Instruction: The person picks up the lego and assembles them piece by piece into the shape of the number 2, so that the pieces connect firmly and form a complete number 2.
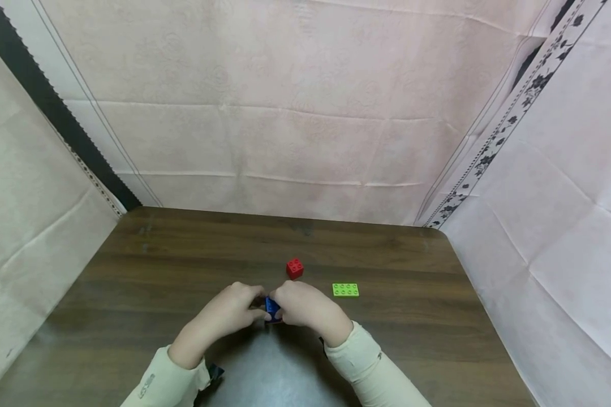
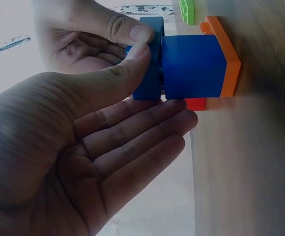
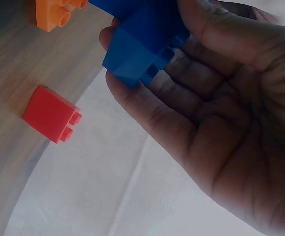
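Observation:
Near the front middle of the table, my left hand (image 1: 233, 308) and right hand (image 1: 308, 305) meet over blue bricks (image 1: 272, 308). In the left wrist view, an upper blue brick (image 2: 155, 81) sits against a taller blue block (image 2: 194, 66), a thin dark gap between them. Below that block lies an orange studded plate (image 2: 229, 61). Both thumbs press the upper brick, and my left fingers stretch beneath it. The right wrist view shows this brick's slanted end (image 3: 132, 56) and studs against my right fingers. My hands hide much of the stack in the head view.
A red brick (image 1: 295, 268) stands just beyond my hands. To its right lies a light green studded plate (image 1: 345, 290). The brown wooden table (image 1: 158, 254) is bordered by pale cloth (image 1: 285, 141) at the back and both sides.

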Demonstrator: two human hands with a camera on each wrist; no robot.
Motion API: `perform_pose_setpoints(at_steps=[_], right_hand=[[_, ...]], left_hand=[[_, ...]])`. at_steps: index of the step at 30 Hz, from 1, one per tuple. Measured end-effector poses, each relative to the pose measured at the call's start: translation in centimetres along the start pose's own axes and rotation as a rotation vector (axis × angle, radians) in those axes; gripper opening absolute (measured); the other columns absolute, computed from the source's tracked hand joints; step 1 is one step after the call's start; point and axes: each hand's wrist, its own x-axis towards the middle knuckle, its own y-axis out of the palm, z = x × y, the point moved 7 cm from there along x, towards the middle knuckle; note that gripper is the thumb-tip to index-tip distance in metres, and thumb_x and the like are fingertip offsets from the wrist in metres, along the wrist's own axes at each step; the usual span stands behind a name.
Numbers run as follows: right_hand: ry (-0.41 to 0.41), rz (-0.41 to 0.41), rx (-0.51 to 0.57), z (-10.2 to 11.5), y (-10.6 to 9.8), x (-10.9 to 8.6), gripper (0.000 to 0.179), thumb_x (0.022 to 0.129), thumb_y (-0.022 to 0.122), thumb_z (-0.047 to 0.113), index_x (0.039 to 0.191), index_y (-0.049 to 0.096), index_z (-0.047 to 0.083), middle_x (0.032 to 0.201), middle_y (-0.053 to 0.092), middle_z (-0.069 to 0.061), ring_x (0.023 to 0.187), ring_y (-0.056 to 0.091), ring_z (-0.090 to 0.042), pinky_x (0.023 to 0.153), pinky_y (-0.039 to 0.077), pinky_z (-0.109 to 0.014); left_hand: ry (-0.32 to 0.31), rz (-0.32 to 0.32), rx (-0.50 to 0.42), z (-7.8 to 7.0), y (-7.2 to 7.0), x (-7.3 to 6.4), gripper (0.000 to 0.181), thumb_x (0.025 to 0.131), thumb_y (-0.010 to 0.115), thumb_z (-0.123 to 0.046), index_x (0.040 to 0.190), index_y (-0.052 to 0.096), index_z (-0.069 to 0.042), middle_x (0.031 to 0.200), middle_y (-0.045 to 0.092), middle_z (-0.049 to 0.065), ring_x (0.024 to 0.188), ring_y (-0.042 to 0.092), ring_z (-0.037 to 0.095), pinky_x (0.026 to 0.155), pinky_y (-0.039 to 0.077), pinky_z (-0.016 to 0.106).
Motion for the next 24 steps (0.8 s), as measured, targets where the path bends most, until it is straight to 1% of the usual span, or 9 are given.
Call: perform_pose_setpoints(at_steps=[11,14,17,20,24], right_hand=[[-0.01,-0.01,-0.001,-0.01,0.06,0.08,0.009,0.088,0.079,0.017,0.092,0.071,0.014,0.073,0.063,0.006,0.06,0.052,-0.006,0.057,0.047,-0.021],[-0.023,-0.003,0.011,-0.13,0.09,0.17,0.008,0.089,0.078,0.016,0.093,0.071,0.015,0.073,0.061,0.007,0.061,0.051,-0.006,0.056,0.046,-0.021],[-0.033,0.008,0.033,-0.28,0.05,0.22,0.007,0.09,0.075,0.011,0.093,0.07,0.015,0.07,0.059,0.008,0.06,0.048,-0.007,0.055,0.044,-0.021],[-0.038,0.014,0.056,-0.37,-0.01,0.21,0.009,0.09,0.072,0.008,0.091,0.069,0.016,0.069,0.057,0.009,0.059,0.047,-0.006,0.054,0.042,-0.021],[-0.039,0.014,0.074,-0.43,0.05,0.22,0.009,0.089,0.074,0.008,0.091,0.069,0.016,0.07,0.058,0.01,0.058,0.049,-0.005,0.053,0.043,-0.02]], left_hand=[[0.007,-0.003,-0.023,0.08,0.06,-0.06,0.029,0.089,0.079,-0.027,0.111,0.071,-0.01,0.094,0.072,-0.001,0.074,0.061,0.002,0.068,0.053,0.031],[0.021,-0.005,-0.027,0.02,0.03,-0.12,0.03,0.089,0.078,-0.029,0.111,0.071,-0.01,0.092,0.071,-0.003,0.071,0.059,0.001,0.065,0.051,0.029],[0.047,-0.021,-0.027,-0.13,-0.03,-0.22,0.03,0.091,0.076,-0.034,0.109,0.071,-0.011,0.086,0.069,-0.006,0.064,0.057,0.001,0.061,0.05,0.026],[0.064,-0.038,-0.034,-0.21,-0.07,-0.27,0.026,0.094,0.072,-0.037,0.103,0.071,-0.013,0.075,0.064,-0.009,0.055,0.052,0.001,0.054,0.047,0.025],[0.048,-0.04,-0.053,-0.15,-0.01,-0.26,0.021,0.096,0.07,-0.036,0.096,0.07,-0.015,0.066,0.059,-0.01,0.049,0.049,0.002,0.048,0.044,0.025]])
